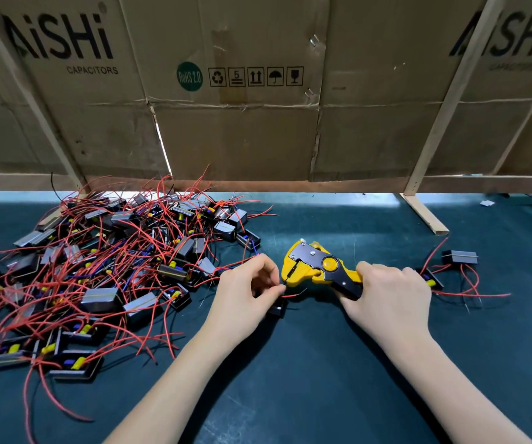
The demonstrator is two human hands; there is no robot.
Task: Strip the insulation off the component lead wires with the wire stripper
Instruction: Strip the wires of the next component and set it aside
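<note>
Head view. The right hand (389,296) grips the handles of the stripper (319,269), fingers curled round them; the yellow-and-black tool points left, its head raised just above the mat (322,379). The left hand (242,293) pinches a red lead (290,295) between thumb and fingertips, the other fingers curled. The lead runs right from the pinch and passes just below the stripper head; whether it sits in the jaws cannot be told. A thin dark wire end shows beside it. The black component (278,309) belonging to this lead lies under the left hand's fingers, resting on the mat.

Left of the hands, a pile (104,267) of like components with tangled red leads covers the mat. Right of the right hand lie two more components (459,257), near each other, their red leads spread across the mat toward the right.

Behind the work area stands a cardboard wall (258,123) printed "AiSHi CAPACITORS", braced by wooden slats (443,116), one slat foot resting on the mat.
</note>
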